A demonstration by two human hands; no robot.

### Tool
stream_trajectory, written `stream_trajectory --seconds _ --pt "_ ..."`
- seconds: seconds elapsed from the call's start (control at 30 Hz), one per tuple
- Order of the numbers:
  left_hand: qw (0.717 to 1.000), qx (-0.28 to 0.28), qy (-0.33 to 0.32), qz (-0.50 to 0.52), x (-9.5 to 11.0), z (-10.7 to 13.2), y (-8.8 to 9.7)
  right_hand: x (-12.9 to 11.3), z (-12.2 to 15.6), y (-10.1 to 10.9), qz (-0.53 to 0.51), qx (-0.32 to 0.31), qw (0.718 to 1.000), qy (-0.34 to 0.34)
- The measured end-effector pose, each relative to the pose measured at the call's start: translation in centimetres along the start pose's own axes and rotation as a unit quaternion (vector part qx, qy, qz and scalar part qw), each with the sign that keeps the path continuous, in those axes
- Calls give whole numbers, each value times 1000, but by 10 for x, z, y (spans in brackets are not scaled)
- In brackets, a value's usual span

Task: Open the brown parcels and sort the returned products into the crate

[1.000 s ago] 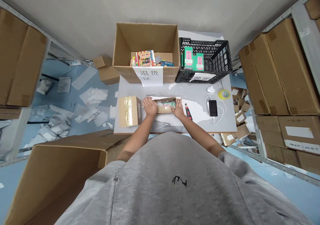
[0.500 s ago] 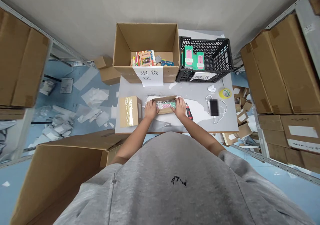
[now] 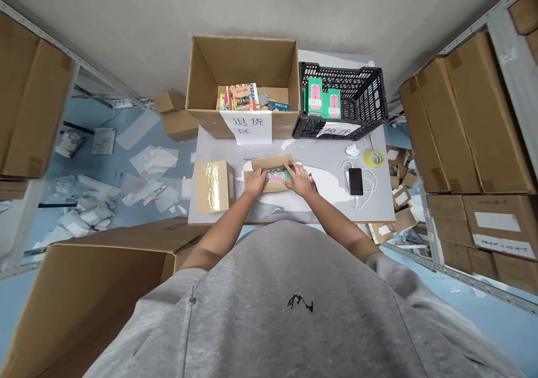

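In the head view a small open cardboard box (image 3: 273, 161) lies on the table before me, its far flap raised. Inside is a bubble-wrapped package (image 3: 277, 176) with pink and green showing through. My left hand (image 3: 255, 183) is closed on the box's left end, the thumb toward the package. At the right end my right hand (image 3: 299, 180) grips the box, its fingers bent over the edge beside the package. Just right of that hand lies a red and black utility knife (image 3: 313, 183), partly covered. White paper (image 3: 332, 184) is spread underneath.
A taped carton (image 3: 213, 187) stands left on the table. Behind are a large carton (image 3: 202, 121) with books and a black crate (image 3: 365, 123) with green-pink boxes. A phone (image 3: 355, 181) with a white cable and a tape roll (image 3: 374, 158) lie right. A big open carton (image 3: 105, 288) stands lower left.
The small box has turned slightly, its far flap now standing up more. My right hand's fingers have shifted inward along the edge, covering part of the knife.
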State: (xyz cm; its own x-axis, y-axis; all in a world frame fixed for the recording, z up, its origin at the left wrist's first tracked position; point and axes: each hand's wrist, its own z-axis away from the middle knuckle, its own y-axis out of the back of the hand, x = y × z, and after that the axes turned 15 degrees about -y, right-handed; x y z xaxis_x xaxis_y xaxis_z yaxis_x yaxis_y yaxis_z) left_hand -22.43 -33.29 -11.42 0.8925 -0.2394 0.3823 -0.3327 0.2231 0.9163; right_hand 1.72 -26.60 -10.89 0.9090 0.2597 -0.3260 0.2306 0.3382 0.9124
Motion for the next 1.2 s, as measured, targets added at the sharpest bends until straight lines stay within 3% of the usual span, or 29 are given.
stream_trajectory --seconds 0.23,0.5,0.6,0.83,0.93,1.2 --pt "996 -28 -88 -17 -12 -11 8 11 -18 1 13 -81 997 16" --pt "984 -150 -91 -30 3 -40 1 11 -23 1 23 -110 992 54" --pt "982 -167 -86 -36 11 -49 -6 11 -22 -2 13 -106 992 64" --pt "983 -158 -79 -49 23 -60 -13 11 -21 -4 25 -98 993 66" --pt "983 -152 -89 -45 18 -55 -7 13 -20 -3 28 -95 993 69" --pt "995 -56 -86 3 6 -30 18 15 -19 3 -5 -89 995 54"
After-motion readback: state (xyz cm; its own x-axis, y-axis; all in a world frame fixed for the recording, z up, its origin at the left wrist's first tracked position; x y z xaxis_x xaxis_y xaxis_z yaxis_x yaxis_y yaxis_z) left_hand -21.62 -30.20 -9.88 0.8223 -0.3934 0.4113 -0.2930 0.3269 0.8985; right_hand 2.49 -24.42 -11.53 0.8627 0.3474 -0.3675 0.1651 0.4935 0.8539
